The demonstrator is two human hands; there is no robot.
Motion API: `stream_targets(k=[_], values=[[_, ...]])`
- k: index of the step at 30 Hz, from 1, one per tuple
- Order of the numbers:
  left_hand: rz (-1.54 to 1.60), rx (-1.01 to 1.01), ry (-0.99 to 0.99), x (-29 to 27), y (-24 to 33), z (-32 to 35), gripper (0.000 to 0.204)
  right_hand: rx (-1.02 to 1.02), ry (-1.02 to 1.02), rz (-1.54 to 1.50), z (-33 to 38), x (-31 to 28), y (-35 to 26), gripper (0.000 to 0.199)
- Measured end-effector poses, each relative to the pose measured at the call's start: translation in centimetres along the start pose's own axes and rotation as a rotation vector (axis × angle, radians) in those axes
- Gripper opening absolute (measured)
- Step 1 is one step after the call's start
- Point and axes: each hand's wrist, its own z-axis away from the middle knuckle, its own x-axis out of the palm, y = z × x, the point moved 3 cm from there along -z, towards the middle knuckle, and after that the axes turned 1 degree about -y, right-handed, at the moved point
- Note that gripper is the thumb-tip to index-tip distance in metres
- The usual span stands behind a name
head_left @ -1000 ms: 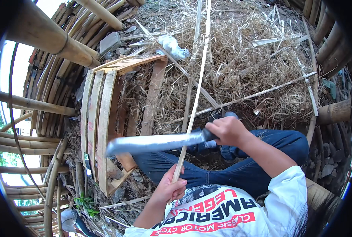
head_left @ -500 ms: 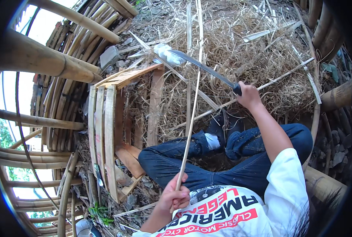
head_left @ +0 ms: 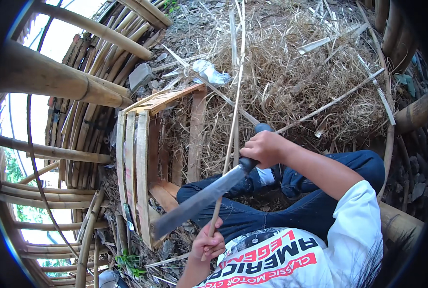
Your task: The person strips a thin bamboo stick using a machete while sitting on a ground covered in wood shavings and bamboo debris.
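Near my lap, my left hand (head_left: 208,241) is closed around the lower end of a long, thin bamboo strip (head_left: 232,126), which slants up and away past the top edge of the view. My right hand (head_left: 264,148) grips the dark handle of a machete (head_left: 199,200). Its broad grey blade points down to the left and crosses the strip a little above my left hand. Whether the edge touches the strip, I cannot tell.
A slatted wooden crate (head_left: 138,168) lies on its side at my left. Beyond my crossed legs (head_left: 243,216) spreads a heap of dry shavings (head_left: 315,86) with loose strips. A white plastic bag (head_left: 211,73) sits behind the crate. Bamboo poles (head_left: 70,81) frame the left side.
My right hand has brought the machete inward, and its blade has swung from pointing far left to pointing down-left across the strip. My left hand still holds the strip.
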Motion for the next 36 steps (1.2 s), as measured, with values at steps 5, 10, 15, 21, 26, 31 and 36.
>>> stream_targets(k=[5, 10, 15, 21, 26, 31, 36], values=[[0.094, 0.036, -0.027, 0.6, -0.3, 1.0, 0.038, 0.554, -0.055, 0.141, 3.1, -2.3, 10.6, 0.027], [-0.079, -0.080, 0.105, 2.0, -1.8, 0.4, 0.037, 1.203, 0.047, 0.197, 7.6, -3.0, 14.8, 0.024], [-0.057, -0.051, 0.060, 2.4, -1.1, 0.0, 0.036, 1.240, 0.087, 0.027, 7.7, -0.1, 13.3, 0.027], [-0.191, -0.015, 0.106, 1.4, -1.1, 0.3, 0.029, 1.243, 0.401, -0.428, 4.4, 4.8, 9.4, 0.017], [-0.231, -0.026, 0.143, 0.9, -1.7, -0.3, 0.024, 1.278, 0.627, -1.473, 0.4, 7.6, 2.3, 0.013], [-0.202, 0.015, 0.138, 0.3, -0.2, 0.2, 0.024, 1.206, 0.564, -1.565, -0.6, 8.7, -4.0, 0.011], [-0.059, 0.063, 0.062, -0.1, 2.1, 1.3, 0.025, 1.224, 0.344, -1.169, 3.9, 11.5, -8.2, 0.011]])
